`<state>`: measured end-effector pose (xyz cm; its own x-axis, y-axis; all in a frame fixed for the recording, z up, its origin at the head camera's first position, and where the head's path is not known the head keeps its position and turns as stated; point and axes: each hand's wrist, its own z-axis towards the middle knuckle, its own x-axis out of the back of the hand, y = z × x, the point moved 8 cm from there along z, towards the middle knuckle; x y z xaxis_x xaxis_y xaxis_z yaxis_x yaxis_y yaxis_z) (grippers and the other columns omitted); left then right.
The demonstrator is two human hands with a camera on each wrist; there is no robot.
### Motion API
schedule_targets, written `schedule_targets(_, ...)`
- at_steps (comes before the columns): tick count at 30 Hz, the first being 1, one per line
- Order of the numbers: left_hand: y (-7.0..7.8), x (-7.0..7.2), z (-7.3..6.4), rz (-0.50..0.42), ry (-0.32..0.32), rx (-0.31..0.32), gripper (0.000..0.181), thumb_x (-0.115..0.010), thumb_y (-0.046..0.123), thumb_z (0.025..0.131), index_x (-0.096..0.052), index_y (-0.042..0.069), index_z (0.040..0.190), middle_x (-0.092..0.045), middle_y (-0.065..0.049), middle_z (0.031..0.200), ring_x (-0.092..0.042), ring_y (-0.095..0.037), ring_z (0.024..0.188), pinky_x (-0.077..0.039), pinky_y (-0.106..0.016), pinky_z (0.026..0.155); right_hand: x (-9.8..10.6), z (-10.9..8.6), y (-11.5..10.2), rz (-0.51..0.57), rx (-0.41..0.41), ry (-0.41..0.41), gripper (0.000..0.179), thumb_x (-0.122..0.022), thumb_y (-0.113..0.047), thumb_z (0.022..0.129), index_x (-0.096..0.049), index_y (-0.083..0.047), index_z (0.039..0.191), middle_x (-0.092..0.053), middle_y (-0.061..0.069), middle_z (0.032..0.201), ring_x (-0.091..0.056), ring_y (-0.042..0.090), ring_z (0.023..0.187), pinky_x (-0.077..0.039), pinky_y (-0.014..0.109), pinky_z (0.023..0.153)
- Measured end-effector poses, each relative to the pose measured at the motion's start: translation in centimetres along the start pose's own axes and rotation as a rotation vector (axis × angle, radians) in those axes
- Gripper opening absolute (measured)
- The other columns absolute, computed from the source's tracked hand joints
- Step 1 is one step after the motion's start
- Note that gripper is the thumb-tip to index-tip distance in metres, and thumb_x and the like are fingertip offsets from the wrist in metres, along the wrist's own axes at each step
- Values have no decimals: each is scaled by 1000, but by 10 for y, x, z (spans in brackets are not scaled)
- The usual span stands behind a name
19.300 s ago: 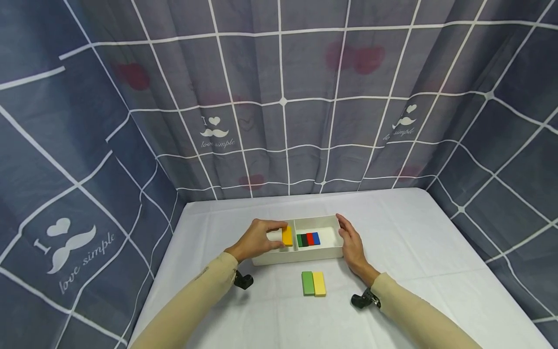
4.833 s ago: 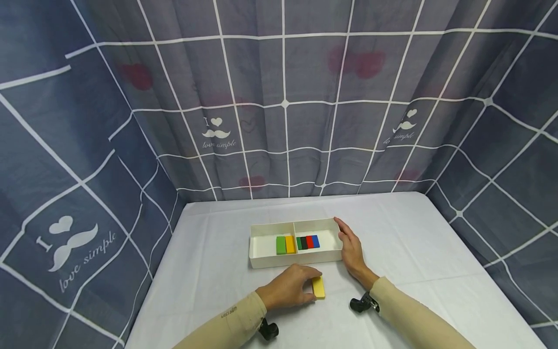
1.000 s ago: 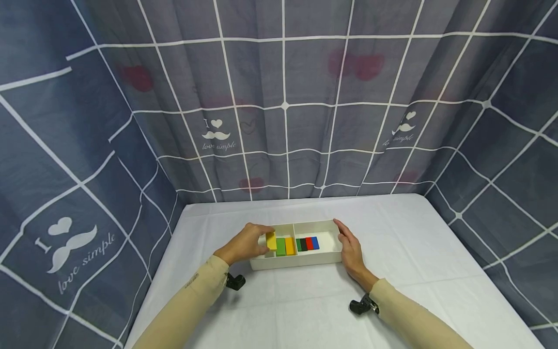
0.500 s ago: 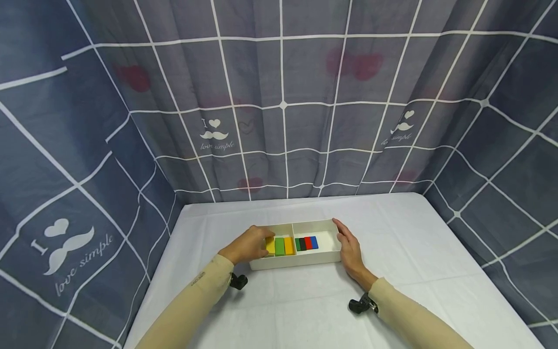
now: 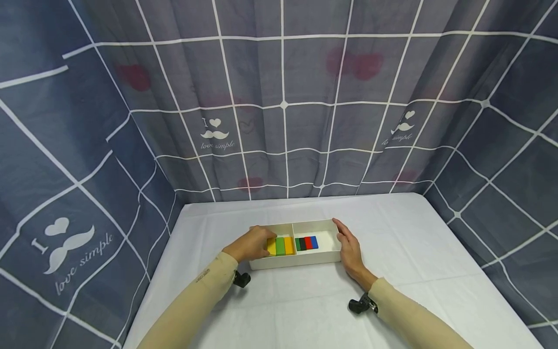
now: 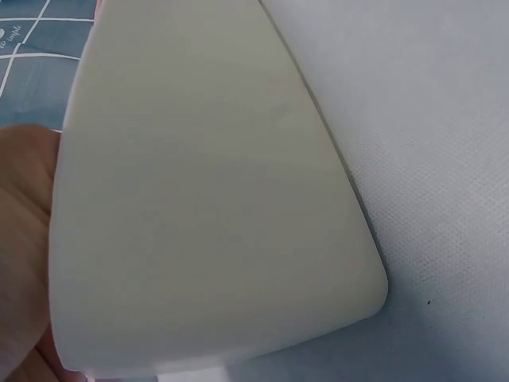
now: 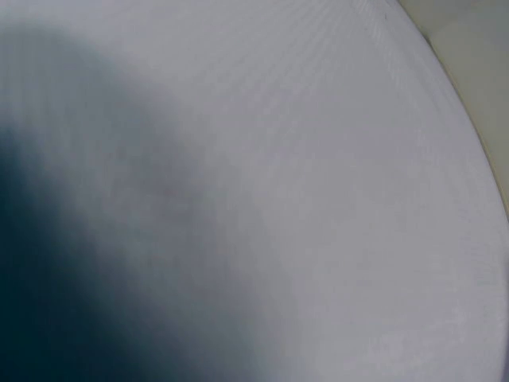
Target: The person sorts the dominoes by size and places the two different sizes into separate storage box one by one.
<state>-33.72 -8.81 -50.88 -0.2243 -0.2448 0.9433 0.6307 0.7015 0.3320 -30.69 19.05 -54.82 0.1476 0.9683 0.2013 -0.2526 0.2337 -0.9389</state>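
Note:
A white two-compartment box stands on the table. Inside its left compartment, my left hand pinches a yellow block between thumb and fingers, the block lying against a green block. Beyond the green one lies an orange-yellow block by the divider. My right hand grips the right end of the box. A row of small dark green, black, red and blue blocks lies in the right compartment. The left wrist view shows mostly the box's outer wall, with part of the left hand beside it.
A white cloth covers the table. Dark grey-blue curtains with white grid lines rise behind it and at both sides. Black wrist cameras hang under the sleeves. The right wrist view is mostly blurred white cloth.
One by one, the orange-yellow, green and yellow blocks have gone into the left compartment. Over the last second the left hand lowered the yellow block and shifted it right against the green one.

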Motion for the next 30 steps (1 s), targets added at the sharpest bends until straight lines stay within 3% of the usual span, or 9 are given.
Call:
schedule_targets(8, 1, -2, 4, 46, -23, 5, 46, -94, 7, 82, -79, 2, 126, -81, -7, 114, -64, -16, 94, -61, -38, 99, 3, 10, 29, -4, 2, 0, 51, -36, 1, 112, -52, -1, 160, -47, 22, 170, -37, 40, 163, -23, -2, 114)
schedule_targets(17, 1, -2, 5, 63, -35, 38, 53, -94, 7, 83, -76, -1, 132, -80, -12, 125, -69, -20, 104, -60, -41, 105, 2, 12, 28, 31, 23, -27, 51, -39, 1, 112, -53, -4, 160, -48, 21, 169, -38, 38, 162, -27, -1, 114)
schedule_targets(21, -2, 0, 4, 24, -19, 48, 55, -92, 8, 85, -74, -2, 136, -78, -15, 132, -72, -24, 111, -58, -45, 110, 4, 14, 28, 41, 13, -54, 51, -40, -1, 112, -52, -5, 162, -46, 20, 171, -36, 38, 163, -28, -1, 114)
schedule_targets(25, -3, 7, -2, -57, 54, 42, 54, -86, 10, 92, -70, -3, 142, -75, -18, 139, -73, -30, 124, -57, -49, 113, 8, 10, 31, 42, -24, -80, 51, -41, -4, 113, -50, -7, 164, -43, 18, 173, -33, 38, 164, -28, -1, 112)
schedule_targets(30, -4, 27, -19, -124, 220, 48, 48, -79, 18, 101, -69, -2, 143, -74, -16, 142, -70, -34, 134, -55, -50, 115, 18, 8, 28, 25, -35, -87, 51, -43, -7, 114, -47, -3, 165, -47, 22, 169, -43, 44, 157, -35, 1, 107)
